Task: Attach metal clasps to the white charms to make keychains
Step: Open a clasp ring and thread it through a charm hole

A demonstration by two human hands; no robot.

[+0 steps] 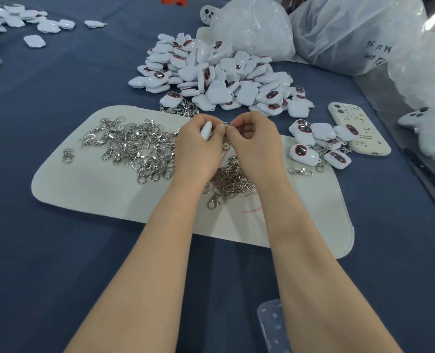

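- left hand (200, 146) grips white charm (206, 131), fingers curled
- right hand (253, 142) pinches metal clasp (226, 138)
- clasp pile (135, 146) left, charm heap (219, 75) far

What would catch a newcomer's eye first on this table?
The big heap of white charms lies behind a pale mat, and a tangled pile of metal clasps lies on that mat. At centre, the left hand holds one charm in its grip while the right hand pinches a clasp beside it.
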